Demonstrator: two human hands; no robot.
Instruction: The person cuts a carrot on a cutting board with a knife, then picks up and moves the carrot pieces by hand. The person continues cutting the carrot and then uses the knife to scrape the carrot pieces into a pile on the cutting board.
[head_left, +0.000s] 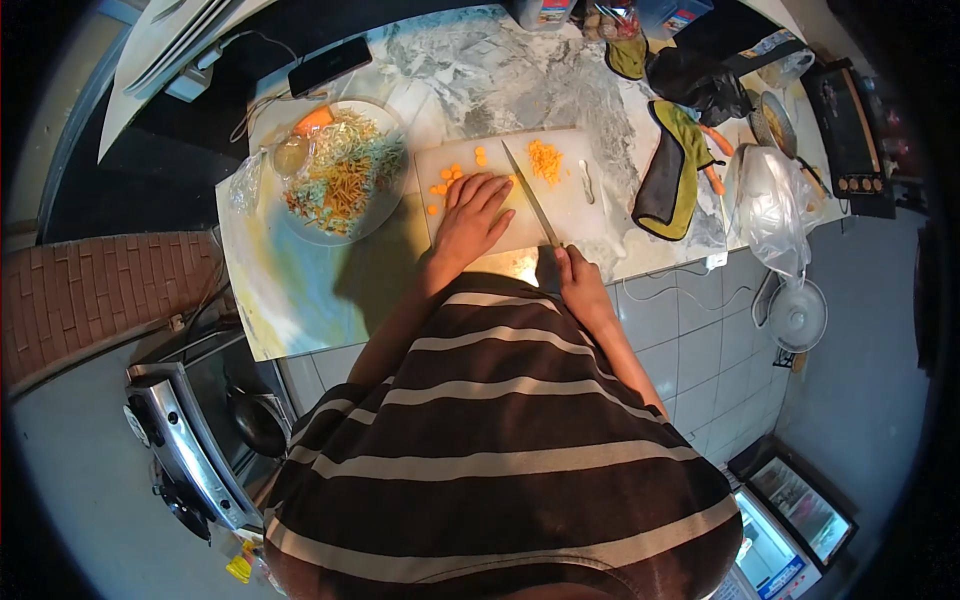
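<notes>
Right hand (578, 275) closed around knife (530, 195) handle, long blade across white cutting board (585, 215), left hand (472, 215) flat, fingers spread, perhaps covering carrot, orange carrot rounds (450, 176) beside it, diced carrot pile (545, 160) beyond.

The left hand (472, 215) is laid flat on the white cutting board (578, 222), beside the carrot slices (450, 178). The knife (530, 195) is gripped by the right hand (578, 278). Diced carrot (545, 160) is piled beyond the blade.
</notes>
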